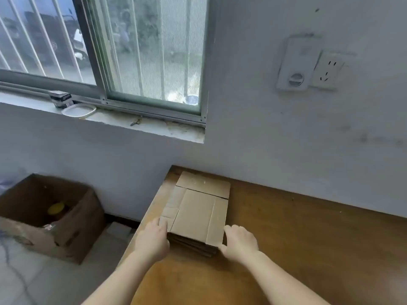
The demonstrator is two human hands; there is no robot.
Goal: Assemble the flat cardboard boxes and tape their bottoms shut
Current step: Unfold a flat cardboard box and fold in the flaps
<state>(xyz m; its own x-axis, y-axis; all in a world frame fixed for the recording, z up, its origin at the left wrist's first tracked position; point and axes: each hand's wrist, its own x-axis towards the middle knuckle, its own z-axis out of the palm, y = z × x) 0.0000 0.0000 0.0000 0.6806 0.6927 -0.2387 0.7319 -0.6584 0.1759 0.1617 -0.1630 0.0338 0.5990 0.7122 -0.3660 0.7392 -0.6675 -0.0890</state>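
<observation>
A stack of flat cardboard boxes (198,214) lies on a brown wooden surface (308,249), close to its left edge and near the grey painted wall (286,133). The cardboard is light tan and matte, with straight fold lines and cut flaps on the top sheet. At the near side the darker corrugated edges of several sheets lie one over another. The top sheets sit a little shifted, so the stack is not fully even. The left hand (152,238) is at the near left corner of the stack. Its fingers (161,225) are held together and bent against the side, but I cannot tell if they grip it. The right hand (241,241) holds the near right corner, thumb spread to the near edge and the other fingers curled down on the right side. On the tiled floor at the left stands an open brown carton (66,234) with something round and yellow (56,208) inside.
</observation>
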